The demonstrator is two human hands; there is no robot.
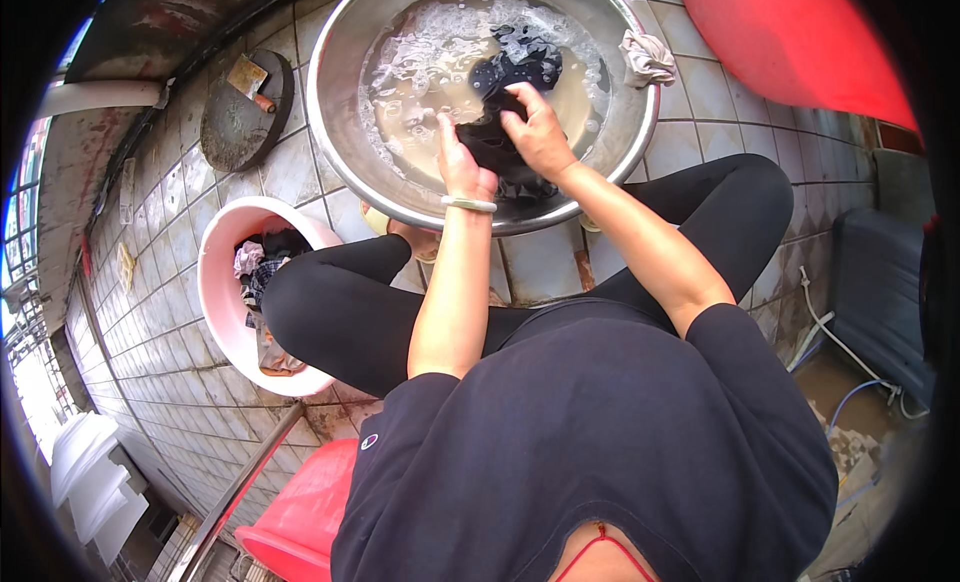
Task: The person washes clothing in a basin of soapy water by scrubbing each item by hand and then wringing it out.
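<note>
A wide metal basin (pixel 337 124) of cloudy, soapy water stands on the floor before me. Dark wet cloth (pixel 491 143) lies partly in the water, with pale dots showing on its far part. My left hand (pixel 463 162), a pale bangle at its wrist, is at the cloth's left edge, palm turned inward; its grip on the cloth is unclear. Across from it, my right hand (pixel 538 130) has bent fingers over the cloth, and the thumb and fingertips seem to pinch it. A light crumpled cloth (pixel 646 59) hangs over the basin's right rim.
A pink tub (pixel 217 282) holding clothes (pixel 259 274) stands left of my knee. Beyond it, a cleaver (pixel 247 77) rests on a round board (pixel 251 131). A red plastic object (pixel 802 41) is at upper right, and a red basin (pixel 300 507) sits at lower left.
</note>
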